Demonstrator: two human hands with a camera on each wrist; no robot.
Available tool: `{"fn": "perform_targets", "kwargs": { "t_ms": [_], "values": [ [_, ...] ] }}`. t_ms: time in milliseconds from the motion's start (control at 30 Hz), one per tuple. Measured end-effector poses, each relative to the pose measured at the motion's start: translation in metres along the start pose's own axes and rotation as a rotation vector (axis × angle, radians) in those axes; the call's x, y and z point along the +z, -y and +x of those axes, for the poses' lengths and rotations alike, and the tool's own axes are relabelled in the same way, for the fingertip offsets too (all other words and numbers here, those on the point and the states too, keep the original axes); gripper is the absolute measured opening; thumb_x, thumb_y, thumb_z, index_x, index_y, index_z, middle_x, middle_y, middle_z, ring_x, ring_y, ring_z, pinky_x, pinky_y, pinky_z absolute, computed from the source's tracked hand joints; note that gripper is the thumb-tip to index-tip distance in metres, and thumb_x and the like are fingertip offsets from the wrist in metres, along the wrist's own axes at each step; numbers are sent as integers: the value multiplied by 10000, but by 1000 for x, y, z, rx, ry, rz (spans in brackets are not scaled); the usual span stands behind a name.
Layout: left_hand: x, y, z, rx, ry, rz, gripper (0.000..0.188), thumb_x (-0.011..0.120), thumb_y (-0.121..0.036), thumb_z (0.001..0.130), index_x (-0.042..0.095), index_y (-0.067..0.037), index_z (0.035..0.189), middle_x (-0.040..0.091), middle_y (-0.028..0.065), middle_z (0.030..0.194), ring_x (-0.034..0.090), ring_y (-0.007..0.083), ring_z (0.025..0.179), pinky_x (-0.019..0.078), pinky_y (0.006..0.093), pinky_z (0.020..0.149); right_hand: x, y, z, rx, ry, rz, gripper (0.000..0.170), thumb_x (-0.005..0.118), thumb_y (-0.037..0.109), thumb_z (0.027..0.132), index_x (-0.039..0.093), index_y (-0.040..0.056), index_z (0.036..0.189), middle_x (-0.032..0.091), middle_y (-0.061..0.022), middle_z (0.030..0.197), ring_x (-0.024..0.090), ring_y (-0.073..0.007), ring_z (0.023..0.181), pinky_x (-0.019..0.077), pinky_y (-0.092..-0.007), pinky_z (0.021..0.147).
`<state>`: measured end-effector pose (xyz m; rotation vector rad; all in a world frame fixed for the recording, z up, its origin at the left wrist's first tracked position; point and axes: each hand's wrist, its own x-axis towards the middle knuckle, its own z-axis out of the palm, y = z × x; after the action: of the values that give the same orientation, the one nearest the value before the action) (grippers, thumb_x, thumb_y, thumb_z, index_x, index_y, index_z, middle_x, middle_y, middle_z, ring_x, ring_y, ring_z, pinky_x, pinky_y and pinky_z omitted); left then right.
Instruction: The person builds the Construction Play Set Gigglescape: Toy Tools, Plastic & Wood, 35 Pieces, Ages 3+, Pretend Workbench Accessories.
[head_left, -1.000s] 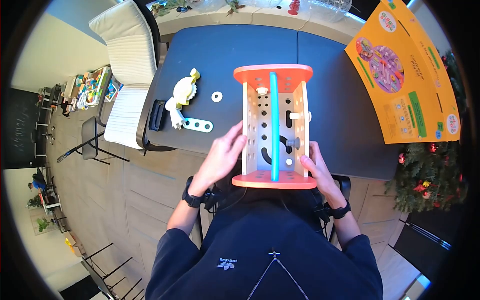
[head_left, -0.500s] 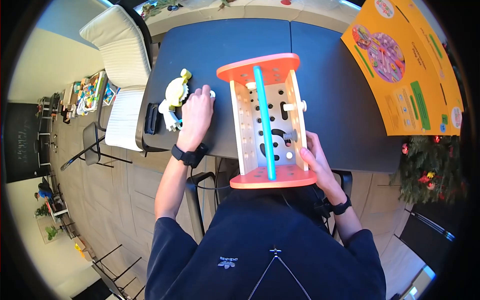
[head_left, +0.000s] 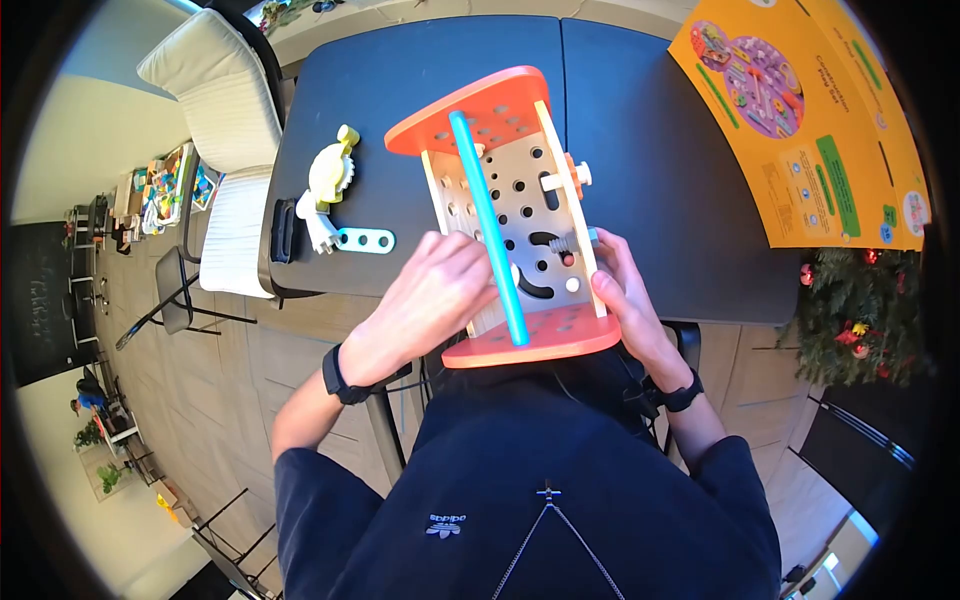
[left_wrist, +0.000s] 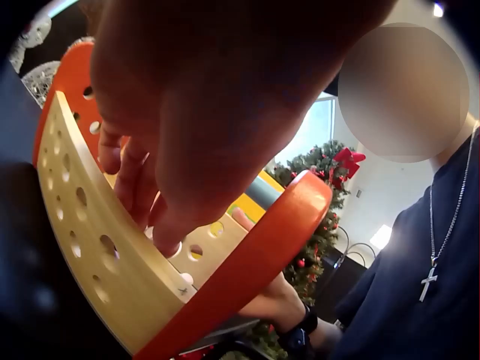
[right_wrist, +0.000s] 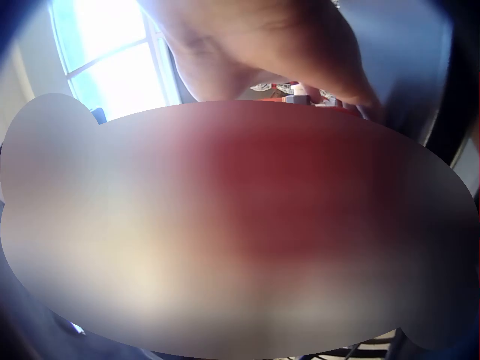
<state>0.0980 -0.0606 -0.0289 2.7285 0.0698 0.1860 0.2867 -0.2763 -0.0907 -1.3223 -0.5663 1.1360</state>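
Fingers of left hand point(head_left: 425, 298) pinch pale piece point(left_wrist: 174, 249), mostly hidden, inside wooden box point(head_left: 540, 338) at table point(head_left: 400, 90) edge; right hand point(head_left: 632, 305) grips box side, right wrist view mostly blurred.

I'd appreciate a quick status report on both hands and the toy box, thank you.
Left hand: fingers inside toy box, small white piece at their tips. Right hand gripping box's side. Blue rod crosses the opening, close by left fingers.

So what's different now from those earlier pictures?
The left hand took the white ring off the table and moved right, into the toy box, whose far end swung left. The right hand stayed on its right side; yellow gear and blue strip stayed put.
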Motion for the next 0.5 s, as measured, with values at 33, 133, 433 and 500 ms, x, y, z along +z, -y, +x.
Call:
{"fn": "perform_targets", "kwargs": {
  "t_ms": [33,133,433,500],
  "values": [
    [2,-1,4,32,54,-19,280,796,-197,903,673,-33,1093,681,105,1028,635,321,995,491,453,877,0,0,0,-2,-4,0,799,663,384,1031,272,-3,1610,432,-242,1540,468,-322,1447,395,-449,1189],
    [19,6,14,49,116,-259,295,761,-209,929,648,-34,1137,677,116,1025,639,341,1002,504,485,879,-1,-1,0,-26,5,4,827,662,397,1029,261,-7,1629,388,-255,1590,432,-350,1483,351,-467,1222],
    [44,-9,42,131,79,-194,270,672,-266,1029,598,-9,1060,698,158,895,708,343,809,563,451,718,-2,6,1,-5,10,8,870,697,430,1018,263,-7,1633,370,-268,1606,426,-362,1494,341,-474,1232],
    [49,-13,46,81,81,-174,307,651,-311,1047,596,-9,1047,707,165,843,726,342,751,571,447,653,-2,6,1,-7,9,-1,869,692,438,1020,263,-3,1634,370,-267,1606,427,-357,1494,341,-471,1234]
  ]
}}
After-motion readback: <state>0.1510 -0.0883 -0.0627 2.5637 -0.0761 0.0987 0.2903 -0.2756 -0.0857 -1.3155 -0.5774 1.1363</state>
